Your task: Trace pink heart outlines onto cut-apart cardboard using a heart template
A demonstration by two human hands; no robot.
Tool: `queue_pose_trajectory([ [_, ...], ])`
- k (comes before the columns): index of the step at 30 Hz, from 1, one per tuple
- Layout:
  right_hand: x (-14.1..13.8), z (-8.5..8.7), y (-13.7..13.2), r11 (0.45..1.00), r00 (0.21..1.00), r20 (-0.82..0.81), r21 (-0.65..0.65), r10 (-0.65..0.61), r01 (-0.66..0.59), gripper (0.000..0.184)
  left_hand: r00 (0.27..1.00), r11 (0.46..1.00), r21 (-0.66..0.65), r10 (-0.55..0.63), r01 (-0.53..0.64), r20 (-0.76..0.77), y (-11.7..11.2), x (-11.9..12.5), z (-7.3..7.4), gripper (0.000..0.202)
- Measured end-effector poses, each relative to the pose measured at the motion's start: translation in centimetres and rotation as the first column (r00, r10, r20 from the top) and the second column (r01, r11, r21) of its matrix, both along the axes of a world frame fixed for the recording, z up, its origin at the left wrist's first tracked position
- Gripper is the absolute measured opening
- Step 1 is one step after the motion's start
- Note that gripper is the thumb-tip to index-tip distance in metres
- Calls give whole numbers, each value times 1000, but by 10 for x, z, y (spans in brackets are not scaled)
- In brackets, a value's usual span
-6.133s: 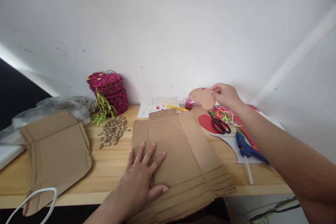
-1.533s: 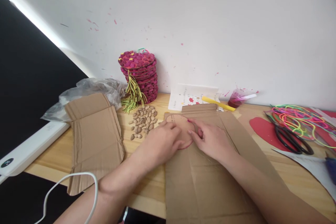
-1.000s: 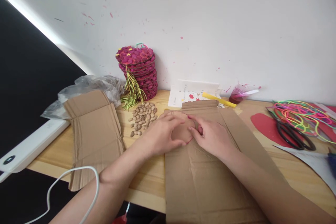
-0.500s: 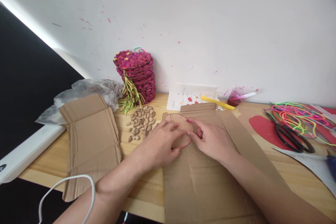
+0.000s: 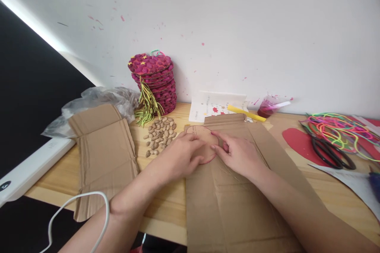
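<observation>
A round cardboard disc [image 5: 204,139] with a dark pinkish edge lies over the far left end of a large flattened cardboard sheet [image 5: 234,205]. My left hand [image 5: 182,154] grips the disc's left side, its fingers curved along the rim and partly over the face. On the opposite side, my right hand [image 5: 237,152] holds the right edge between thumb and index finger, the other fingers curled under. A heap of peanuts in their shells [image 5: 162,134] lies just beyond my left wrist.
A purple, layered lantern-like craft [image 5: 154,83] with a green tassel stands by the wall. Creased cardboard [image 5: 103,150] and a plastic bag [image 5: 103,99] lie left. Behind the sheet are a yellow stick [image 5: 246,113] and a cup [image 5: 267,106]. Scissors [image 5: 329,150] and bright cords [image 5: 335,130] lie right.
The fingers of my left hand have drawn back slightly toward the left, baring more of the disc. My right hand keeps its place at the right edge. The view has shifted slightly.
</observation>
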State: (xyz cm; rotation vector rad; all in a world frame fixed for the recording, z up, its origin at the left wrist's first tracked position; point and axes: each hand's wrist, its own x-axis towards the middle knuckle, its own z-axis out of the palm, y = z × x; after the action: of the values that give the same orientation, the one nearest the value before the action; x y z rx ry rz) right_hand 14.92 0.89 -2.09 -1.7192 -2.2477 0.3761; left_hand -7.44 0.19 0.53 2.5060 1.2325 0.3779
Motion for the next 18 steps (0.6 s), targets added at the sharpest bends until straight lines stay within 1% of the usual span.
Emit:
queue_pose_trajectory([
  [2, 0, 0, 0, 1000, 1000, 9, 3, 4, -4, 46, 999, 999, 15, 45, -45, -2, 4, -3, -1, 36],
  [4, 0, 0, -1, 1000, 1000, 14, 1, 7, -7, 46, 997, 997, 39, 73, -71, -37, 4, -3, -1, 35],
  [8, 0, -1, 0, 1000, 1000, 13, 13, 17, -17, 44, 987, 992, 93, 94, -82, -128, -2, 9, -2, 26],
  [9, 1, -1, 0, 1000, 1000, 12, 18, 22, -22, 44, 986, 991, 107, 93, -78, -138, -4, 13, -3, 26],
  [13, 2, -2, 0, 999, 999, 22, 17, 30, -30, 44, 986, 990, 124, 79, -61, -149, -8, 23, -11, 37],
  [18, 1, 0, 0, 1000, 999, 45, 17, 24, -25, 42, 983, 990, 126, 88, -68, -162, -9, 25, -21, 61],
])
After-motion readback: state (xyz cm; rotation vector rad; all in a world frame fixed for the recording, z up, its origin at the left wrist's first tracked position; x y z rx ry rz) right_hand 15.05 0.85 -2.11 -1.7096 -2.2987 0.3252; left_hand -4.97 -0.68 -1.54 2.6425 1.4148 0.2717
